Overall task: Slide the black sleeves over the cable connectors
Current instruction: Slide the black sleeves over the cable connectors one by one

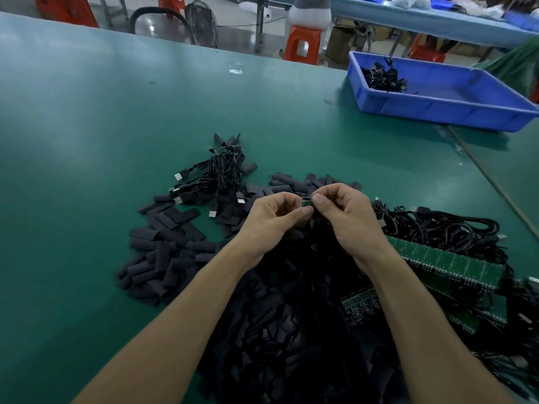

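Fingers (318,199) curled, left hand (269,221) and right hand (348,217) pinching connector (306,203)

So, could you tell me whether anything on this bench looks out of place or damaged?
Nothing looks damaged. The black sleeves lie in a loose heap on the green table rather than in a tray, and a small clear scrap sits alone near its far edge. The blue tray holds a small tangle of cables.
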Motion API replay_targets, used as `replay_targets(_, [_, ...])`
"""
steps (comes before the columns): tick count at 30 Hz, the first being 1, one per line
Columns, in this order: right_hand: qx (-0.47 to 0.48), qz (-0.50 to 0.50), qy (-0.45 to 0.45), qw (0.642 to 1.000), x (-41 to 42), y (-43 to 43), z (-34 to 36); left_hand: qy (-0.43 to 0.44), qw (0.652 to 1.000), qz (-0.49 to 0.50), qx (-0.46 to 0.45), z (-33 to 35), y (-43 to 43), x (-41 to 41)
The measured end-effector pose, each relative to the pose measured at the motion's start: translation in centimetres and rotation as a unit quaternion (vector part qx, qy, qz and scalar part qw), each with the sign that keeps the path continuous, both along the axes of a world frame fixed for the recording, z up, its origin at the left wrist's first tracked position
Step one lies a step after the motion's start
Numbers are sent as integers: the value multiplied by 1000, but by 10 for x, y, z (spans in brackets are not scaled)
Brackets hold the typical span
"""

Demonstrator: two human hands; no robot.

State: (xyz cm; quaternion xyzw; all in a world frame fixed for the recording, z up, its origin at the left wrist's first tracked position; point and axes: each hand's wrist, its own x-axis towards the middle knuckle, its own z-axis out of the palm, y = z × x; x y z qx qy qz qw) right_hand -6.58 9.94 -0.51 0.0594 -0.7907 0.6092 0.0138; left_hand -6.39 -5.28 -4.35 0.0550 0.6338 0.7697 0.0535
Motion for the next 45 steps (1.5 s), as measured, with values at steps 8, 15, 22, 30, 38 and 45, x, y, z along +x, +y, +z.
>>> replay_targets(8, [-65,36,-58,996,0,3,4,-17,997,-70,38,6,-4,-2])
replay_targets(15, [-69,-74,13,995,-3,5,4,20,998,-16,57,18,-6,-9])
replay_targets(22, [-5,-237,108,965,-9,6,8,156,951,182,196,44,-29,0])
replay_targets(30, [97,-179,126,971,5,0,14,334,882,255,-216,47,-54,17])
replay_targets(38, [301,-28,152,941,27,-21,7,301,784,93,-536,50,-60,24])
replay_targets(45, [492,80,104,860,40,-24,-3,270,769,104,-570,61,-59,30])
